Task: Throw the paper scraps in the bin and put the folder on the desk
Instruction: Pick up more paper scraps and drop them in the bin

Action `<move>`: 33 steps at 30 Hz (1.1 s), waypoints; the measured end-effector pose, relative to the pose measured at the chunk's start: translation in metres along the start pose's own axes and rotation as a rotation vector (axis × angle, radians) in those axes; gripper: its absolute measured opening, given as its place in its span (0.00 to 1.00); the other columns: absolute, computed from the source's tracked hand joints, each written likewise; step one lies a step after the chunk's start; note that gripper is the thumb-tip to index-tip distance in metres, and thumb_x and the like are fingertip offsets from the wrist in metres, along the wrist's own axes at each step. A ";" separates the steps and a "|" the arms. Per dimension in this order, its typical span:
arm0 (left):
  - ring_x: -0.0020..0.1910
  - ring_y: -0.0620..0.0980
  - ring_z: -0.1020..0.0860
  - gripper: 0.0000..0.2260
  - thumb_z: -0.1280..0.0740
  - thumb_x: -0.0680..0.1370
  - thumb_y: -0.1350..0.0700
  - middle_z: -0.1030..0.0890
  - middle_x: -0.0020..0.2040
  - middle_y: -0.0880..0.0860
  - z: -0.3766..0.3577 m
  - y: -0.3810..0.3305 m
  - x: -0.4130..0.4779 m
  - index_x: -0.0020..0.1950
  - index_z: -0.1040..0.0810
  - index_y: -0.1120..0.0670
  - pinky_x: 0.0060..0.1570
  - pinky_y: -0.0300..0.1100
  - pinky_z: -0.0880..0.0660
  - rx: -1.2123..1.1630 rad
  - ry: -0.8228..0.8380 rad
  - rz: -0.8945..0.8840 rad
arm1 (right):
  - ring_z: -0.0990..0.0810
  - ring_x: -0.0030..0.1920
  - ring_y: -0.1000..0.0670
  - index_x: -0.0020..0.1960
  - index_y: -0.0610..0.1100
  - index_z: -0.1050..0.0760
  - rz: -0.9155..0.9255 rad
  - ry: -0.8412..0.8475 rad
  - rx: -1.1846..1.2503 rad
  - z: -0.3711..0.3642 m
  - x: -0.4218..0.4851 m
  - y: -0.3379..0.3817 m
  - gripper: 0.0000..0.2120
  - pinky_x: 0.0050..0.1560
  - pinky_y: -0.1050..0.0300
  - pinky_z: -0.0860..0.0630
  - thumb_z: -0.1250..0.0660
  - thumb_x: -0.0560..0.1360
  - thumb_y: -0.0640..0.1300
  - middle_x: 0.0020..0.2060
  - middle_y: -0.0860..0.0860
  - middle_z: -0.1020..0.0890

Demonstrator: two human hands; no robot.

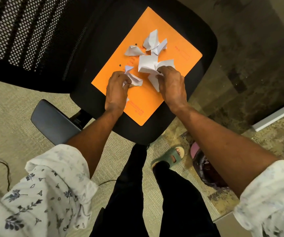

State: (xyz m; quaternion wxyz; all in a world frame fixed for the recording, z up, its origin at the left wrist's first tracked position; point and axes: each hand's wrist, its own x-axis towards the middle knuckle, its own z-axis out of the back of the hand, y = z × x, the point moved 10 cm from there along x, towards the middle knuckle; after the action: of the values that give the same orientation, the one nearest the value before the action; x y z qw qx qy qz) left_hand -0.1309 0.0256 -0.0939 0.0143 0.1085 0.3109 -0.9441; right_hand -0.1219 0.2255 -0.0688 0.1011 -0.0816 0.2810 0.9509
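Gathering approx 6 scraps (149, 65) — 1 folder (170, 48)

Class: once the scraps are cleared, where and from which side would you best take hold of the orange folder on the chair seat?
Probably the orange folder by its near corner, approached from the front: that corner lies flat near the chair seat edge, bare of scraps.

The folder (168, 86) is lying on the chair seat (204, 43), paper scraps (148, 48) sitting on it; the bin (204, 170) is standing right of the seat's near edge.
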 end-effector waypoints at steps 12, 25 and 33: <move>0.52 0.45 0.17 0.04 0.29 0.78 0.63 0.18 0.47 0.44 0.030 0.037 0.014 0.49 0.14 0.57 0.46 0.35 0.17 -0.290 -0.095 0.148 | 0.17 0.46 0.44 0.58 0.41 0.20 0.007 -0.095 0.203 0.016 0.001 -0.004 0.09 0.41 0.58 0.29 0.34 0.80 0.42 0.48 0.44 0.15; 0.43 0.47 0.21 0.27 0.21 0.73 0.57 0.21 0.44 0.55 0.033 0.038 -0.025 0.64 0.34 0.56 0.46 0.39 0.23 -0.354 0.230 0.153 | 0.21 0.43 0.57 0.54 0.40 0.19 -0.039 -0.165 0.453 0.033 0.001 0.000 0.09 0.39 0.74 0.32 0.34 0.78 0.43 0.46 0.51 0.15; 0.65 0.55 0.21 0.10 0.27 0.76 0.66 0.20 0.64 0.58 0.009 0.054 -0.052 0.57 0.14 0.60 0.67 0.44 0.25 -0.094 0.250 0.214 | 0.20 0.47 0.53 0.57 0.38 0.23 -0.265 -0.003 0.909 0.004 0.001 -0.014 0.11 0.47 0.57 0.23 0.31 0.78 0.43 0.48 0.47 0.18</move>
State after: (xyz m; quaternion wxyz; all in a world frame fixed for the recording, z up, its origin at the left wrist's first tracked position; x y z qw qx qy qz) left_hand -0.0770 -0.0258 -0.1074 0.0811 0.2567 0.3409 -0.9007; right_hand -0.1200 0.2395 -0.0726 0.2474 -0.0629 0.6558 0.7105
